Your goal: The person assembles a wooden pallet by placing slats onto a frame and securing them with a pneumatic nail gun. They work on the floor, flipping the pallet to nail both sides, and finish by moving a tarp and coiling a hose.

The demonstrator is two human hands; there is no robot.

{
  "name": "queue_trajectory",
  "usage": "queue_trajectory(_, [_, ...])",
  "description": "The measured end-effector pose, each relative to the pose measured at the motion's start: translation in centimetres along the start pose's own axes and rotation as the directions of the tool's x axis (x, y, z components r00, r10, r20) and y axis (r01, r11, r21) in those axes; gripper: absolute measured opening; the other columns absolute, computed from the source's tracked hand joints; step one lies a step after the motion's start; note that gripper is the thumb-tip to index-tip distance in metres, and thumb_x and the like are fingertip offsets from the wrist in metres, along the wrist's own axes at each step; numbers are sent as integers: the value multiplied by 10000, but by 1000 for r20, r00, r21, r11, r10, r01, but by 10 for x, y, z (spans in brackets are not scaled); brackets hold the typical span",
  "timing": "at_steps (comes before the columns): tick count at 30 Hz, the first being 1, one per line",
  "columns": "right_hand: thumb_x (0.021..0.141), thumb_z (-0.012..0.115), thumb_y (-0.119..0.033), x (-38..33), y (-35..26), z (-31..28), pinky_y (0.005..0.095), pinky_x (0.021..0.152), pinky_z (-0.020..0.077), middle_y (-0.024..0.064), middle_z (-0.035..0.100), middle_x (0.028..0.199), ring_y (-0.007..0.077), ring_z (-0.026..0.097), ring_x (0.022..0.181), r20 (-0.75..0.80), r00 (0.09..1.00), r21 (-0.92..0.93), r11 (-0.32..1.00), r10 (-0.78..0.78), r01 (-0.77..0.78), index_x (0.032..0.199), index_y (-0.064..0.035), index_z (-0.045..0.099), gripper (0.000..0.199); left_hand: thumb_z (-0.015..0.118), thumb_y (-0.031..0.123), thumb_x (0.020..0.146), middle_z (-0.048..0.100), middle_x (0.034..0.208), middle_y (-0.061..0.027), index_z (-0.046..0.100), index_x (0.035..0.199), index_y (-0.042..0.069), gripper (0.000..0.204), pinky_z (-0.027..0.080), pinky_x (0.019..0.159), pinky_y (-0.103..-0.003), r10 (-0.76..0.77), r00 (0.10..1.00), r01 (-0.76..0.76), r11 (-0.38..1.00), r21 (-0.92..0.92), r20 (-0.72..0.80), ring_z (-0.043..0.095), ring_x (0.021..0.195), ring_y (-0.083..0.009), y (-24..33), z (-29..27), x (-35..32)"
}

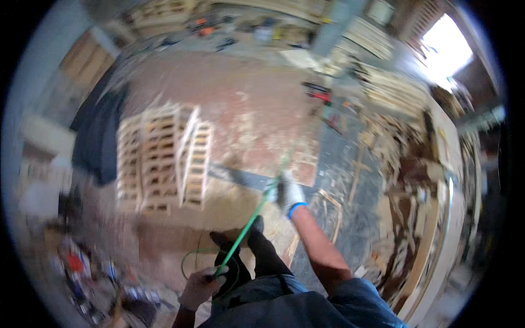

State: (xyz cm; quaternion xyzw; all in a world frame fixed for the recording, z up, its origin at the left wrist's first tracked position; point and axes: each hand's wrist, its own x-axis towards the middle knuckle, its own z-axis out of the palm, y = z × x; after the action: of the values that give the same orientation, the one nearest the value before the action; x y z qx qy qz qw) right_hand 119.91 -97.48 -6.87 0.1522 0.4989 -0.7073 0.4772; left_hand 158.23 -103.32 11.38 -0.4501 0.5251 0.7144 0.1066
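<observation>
A long green strip (pixel 243 232), a strap or a hose by its look, runs taut and slanting between my two hands. My right hand (pixel 287 192), in a whitish glove with a blue cuff, is stretched out in front and closed round its far part; blur hides the fingertips. Close to my body at lower left, my left hand (pixel 200 288), also gloved, grips the near end, where something dark shows in the fist. A thin green loop hangs beside my legs from near the left hand.
Slatted wooden frames (pixel 161 156) stand on the floor at left, near a dark cloth (pixel 103 128). Wood scraps (pixel 391 147) and long boards (pixel 421 251) lie at right. Red tools (pixel 319 94) rest on the floor ahead. Mixed clutter (pixel 98 279) fills the lower left.
</observation>
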Motion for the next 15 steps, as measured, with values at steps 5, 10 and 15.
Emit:
queue_trajectory(5, [1006, 587, -339, -2, -18, 15, 295, 497, 423, -24, 542, 672, 128, 486, 521, -304, 939, -168, 980, -159, 111, 909, -174, 585, 191, 711, 193, 951, 713, 936, -21, 706, 1240, 115, 299, 523, 747, -304, 204, 978, -196, 971, 134, -48, 624, 834, -100, -25, -13, -5])
queue_trajectory(10, [1013, 599, -288, 37, 8, 1, 273, 463, 375, -49, 497, 639, 88, 440, 495, -247, 965, -201, 979, -83, 33, 825, -168, 546, 229, 705, 219, 943, 739, 1036, -93, 690, 1250, 69, 341, 544, 795, -360, 288, 953, -283, 957, 58, -95, 680, 885, -177, -77, -50, -26])
queue_trajectory(15, [990, 629, -343, 17, 84, 39, 279, 469, 389, 1, 493, 646, 118, 432, 511, -164, 982, -298, 954, -92, 40, 830, -107, 551, 296, 684, 299, 919, 722, 960, -139, 685, 1272, 166, 377, 545, 790, -385, 297, 942, -300, 954, 3, -155, 703, 868, -272, -148, -146, -82])
